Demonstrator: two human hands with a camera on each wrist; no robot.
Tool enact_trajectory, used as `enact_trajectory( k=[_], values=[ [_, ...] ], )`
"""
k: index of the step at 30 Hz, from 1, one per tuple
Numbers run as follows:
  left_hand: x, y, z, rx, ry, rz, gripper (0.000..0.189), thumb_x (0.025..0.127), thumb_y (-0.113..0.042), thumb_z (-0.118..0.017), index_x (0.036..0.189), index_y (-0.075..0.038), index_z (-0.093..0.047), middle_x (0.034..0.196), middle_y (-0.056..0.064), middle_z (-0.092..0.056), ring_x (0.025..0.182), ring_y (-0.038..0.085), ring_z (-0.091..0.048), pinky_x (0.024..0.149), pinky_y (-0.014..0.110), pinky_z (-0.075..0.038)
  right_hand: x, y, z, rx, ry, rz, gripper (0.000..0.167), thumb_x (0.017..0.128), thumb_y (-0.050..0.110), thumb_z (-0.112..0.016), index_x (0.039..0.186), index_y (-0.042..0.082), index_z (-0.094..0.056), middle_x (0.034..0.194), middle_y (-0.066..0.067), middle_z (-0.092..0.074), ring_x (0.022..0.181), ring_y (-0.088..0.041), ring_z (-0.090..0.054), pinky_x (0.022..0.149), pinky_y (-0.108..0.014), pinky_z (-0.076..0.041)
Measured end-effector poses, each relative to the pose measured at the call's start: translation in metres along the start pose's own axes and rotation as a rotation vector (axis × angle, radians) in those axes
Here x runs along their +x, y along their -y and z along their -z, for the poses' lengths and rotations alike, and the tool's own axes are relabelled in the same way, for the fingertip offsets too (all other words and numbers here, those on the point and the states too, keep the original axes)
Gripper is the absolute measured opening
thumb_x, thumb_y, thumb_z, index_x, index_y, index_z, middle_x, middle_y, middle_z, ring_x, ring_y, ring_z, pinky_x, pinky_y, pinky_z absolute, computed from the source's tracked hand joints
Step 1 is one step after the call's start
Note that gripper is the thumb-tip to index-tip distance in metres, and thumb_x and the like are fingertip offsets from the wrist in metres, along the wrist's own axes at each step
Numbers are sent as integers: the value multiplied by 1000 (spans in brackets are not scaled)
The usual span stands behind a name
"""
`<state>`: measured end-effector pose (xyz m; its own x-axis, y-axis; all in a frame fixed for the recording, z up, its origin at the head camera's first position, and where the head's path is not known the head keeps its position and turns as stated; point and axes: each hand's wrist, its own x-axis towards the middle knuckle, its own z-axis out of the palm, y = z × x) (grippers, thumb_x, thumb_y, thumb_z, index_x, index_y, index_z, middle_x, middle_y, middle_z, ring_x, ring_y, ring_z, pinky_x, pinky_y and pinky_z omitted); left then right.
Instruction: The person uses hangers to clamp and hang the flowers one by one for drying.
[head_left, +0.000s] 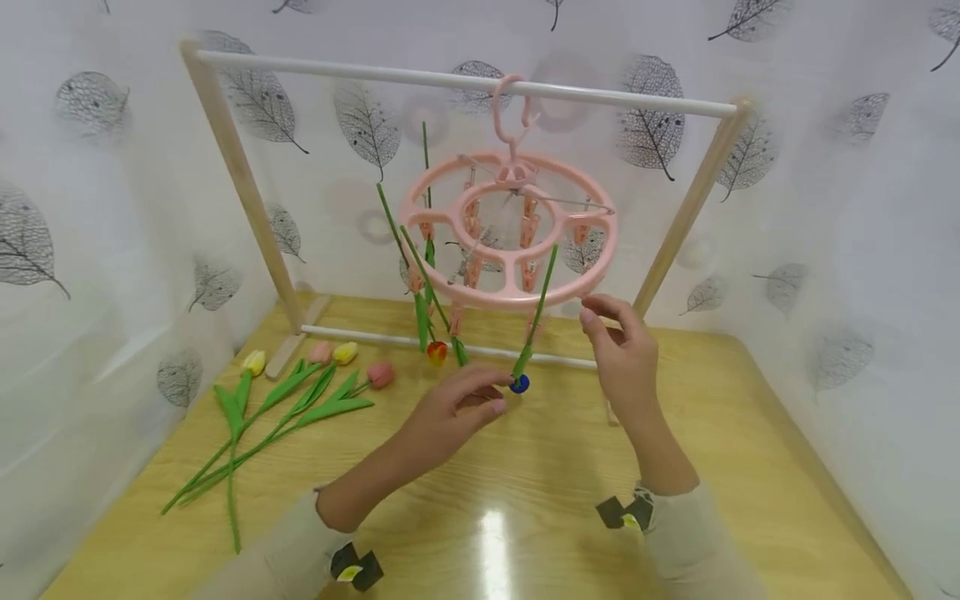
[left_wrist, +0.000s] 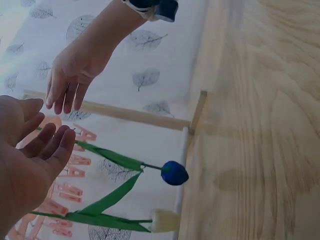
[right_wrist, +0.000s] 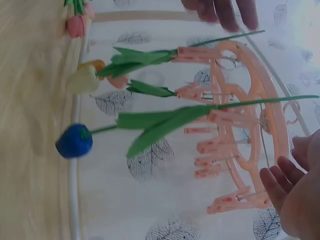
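Observation:
A pink round clip hanger [head_left: 487,297] hangs by its hook from a white rod. A blue tulip [right_wrist: 74,141] hangs head down from a front clip, its green stem rising past the ring. My left hand [head_left: 457,404] is just left of the bloom in the head view; the left wrist view shows its fingers loosely bent with nothing in them. Beside the ring's right front edge is my right hand [head_left: 628,350], fingers relaxed; whether they touch the rim I cannot tell. Other upside-down tulips hang on the left side, including a cream one [left_wrist: 165,220] and a red-yellow one [head_left: 437,352].
Several tulips with pink and yellow blooms lie crossed on the table at left, a pink bloom [head_left: 380,375] among them. The rack has wooden side posts [head_left: 242,179], a white top rod [head_left: 337,72] and a low white rod [head_left: 375,335]. Leaf-patterned curtains surround the wooden table [head_left: 720,467].

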<state>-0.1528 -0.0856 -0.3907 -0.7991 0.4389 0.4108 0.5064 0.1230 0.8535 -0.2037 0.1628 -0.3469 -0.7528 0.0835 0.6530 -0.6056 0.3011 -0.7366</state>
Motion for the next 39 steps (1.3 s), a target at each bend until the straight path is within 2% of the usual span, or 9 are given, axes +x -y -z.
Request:
enact_trajectory(
  k=[8, 13, 16, 18, 20, 24, 29, 33, 39],
  values=[
    [-38, -1, 44, 118, -89, 22, 29, 100, -18, -64, 129, -15, -66, 127, 3, -65, 110, 18, -65, 96, 33, -55, 24, 2, 12, -195, -13, 370, 35, 83, -10, -75, 117, -7, -67, 122, -23, -62, 118, -19, -51, 102, -26, -42],
    [-60, 8, 79, 200, -175, 67, 30, 102, -16, -61, 131, -14, -64, 128, 6, -65, 110, 14, -65, 93, 23, -54, 40, -11, 20, -285, 116, 509, 42, 85, 5, -78, 124, -2, -66, 133, -22, -58, 133, -39, -42, 116, -42, -28],
    [-77, 11, 104, 344, -230, 153, 33, 102, -22, -61, 135, -15, -63, 130, 5, -65, 107, 6, -64, 87, 18, -54, 47, -12, 20, -290, 177, 583, 41, 92, 23, -74, 124, -2, -67, 131, -23, -60, 134, -42, -42, 119, -46, -27],
    [-90, 12, 121, 435, -256, 216, 36, 102, -23, -61, 137, -14, -61, 132, 7, -64, 108, 11, -65, 84, 21, -56, 51, -11, 19, -288, 190, 627, 45, 94, 33, -69, 121, -3, -68, 126, -24, -62, 131, -41, -45, 119, -46, -29],
    [-107, 12, 138, 525, -267, 318, 39, 103, -29, -60, 139, -13, -59, 134, 10, -62, 109, 18, -65, 81, 22, -55, 53, -11, 19, -284, 192, 657, 45, 94, 35, -68, 117, -4, -69, 121, -23, -64, 127, -39, -49, 117, -44, -31],
    [-138, 23, 170, 592, -271, 494, 49, 104, -37, -56, 143, -6, -55, 136, 20, -58, 112, 33, -63, 76, 28, -56, 57, -11, 20, -286, 201, 693, 34, 87, 17, -77, 112, -5, -70, 116, -22, -65, 121, -39, -52, 114, -41, -34],
    [-170, 44, 200, 651, -239, 641, 51, 105, -29, -56, 143, 4, -49, 129, 30, -59, 107, 43, -63, 71, 38, -57, 61, -11, 21, -296, 217, 678, 36, 76, -1, -81, 109, -5, -71, 113, -23, -65, 117, -42, -52, 113, -41, -35],
    [-185, 56, 215, 677, -233, 705, 52, 104, -28, -56, 141, 9, -48, 123, 32, -61, 107, 49, -62, 71, 43, -57, 61, -11, 21, -309, 218, 657, 35, 76, -2, -82, 109, -5, -71, 114, -24, -65, 117, -44, -52, 112, -40, -35],
    [-194, 69, 219, 689, -212, 718, 56, 104, -32, -57, 138, 11, -50, 114, 27, -67, 104, 46, -64, 82, 55, -52, 60, -9, 19, -306, 218, 654, 36, 74, -5, -83, 108, -5, -71, 114, -24, -64, 116, -46, -51, 112, -40, -35]
  ],
)
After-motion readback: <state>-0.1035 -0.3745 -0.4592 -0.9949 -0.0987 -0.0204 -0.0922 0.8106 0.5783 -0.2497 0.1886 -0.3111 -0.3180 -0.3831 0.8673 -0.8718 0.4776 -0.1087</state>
